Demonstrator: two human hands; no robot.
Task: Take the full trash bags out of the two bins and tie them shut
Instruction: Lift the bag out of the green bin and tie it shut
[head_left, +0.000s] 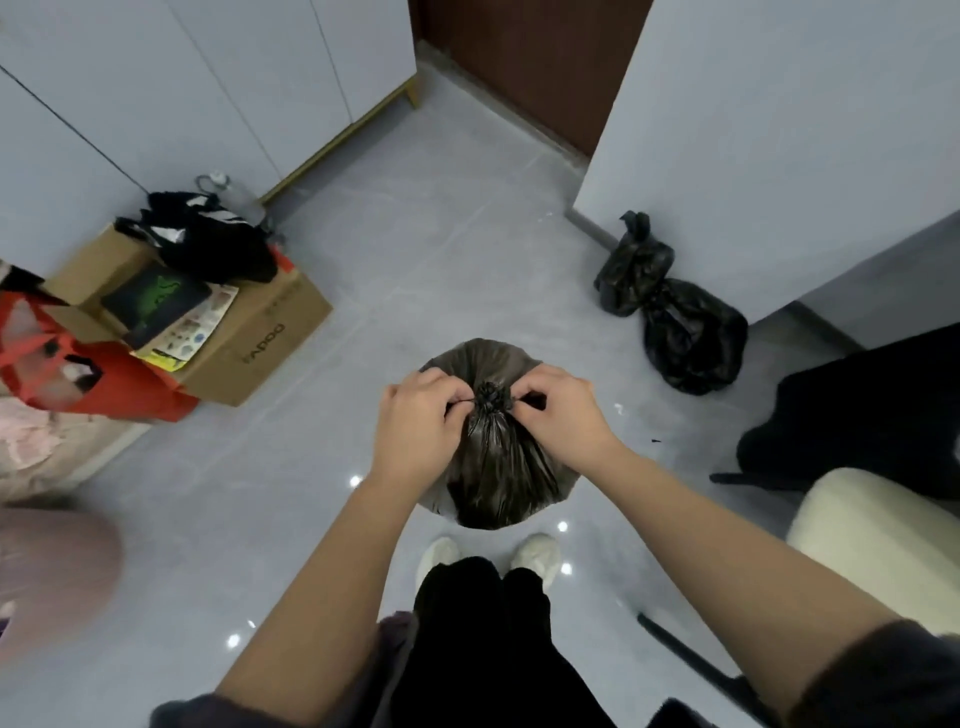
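A full black trash bag (493, 467) stands on the grey floor just in front of my feet, its neck gathered into a knot (491, 397) at the top. My left hand (415, 421) pinches a thin strand of the bag on the knot's left side. My right hand (558, 410) pinches the strand on the right side. Both strands are drawn taut away from the knot. Two more black bags (675, 312), tied shut, lie on the floor against the wall corner at the right. No bin shows in this view.
Cardboard boxes (249, 343) with black clothing and a dark case stand at the left beside a red bag (57, 364). A brown door (524, 57) is ahead. A cream cushion (878, 540) and a dark chair (872, 415) sit at the right. Open grey floor lies ahead.
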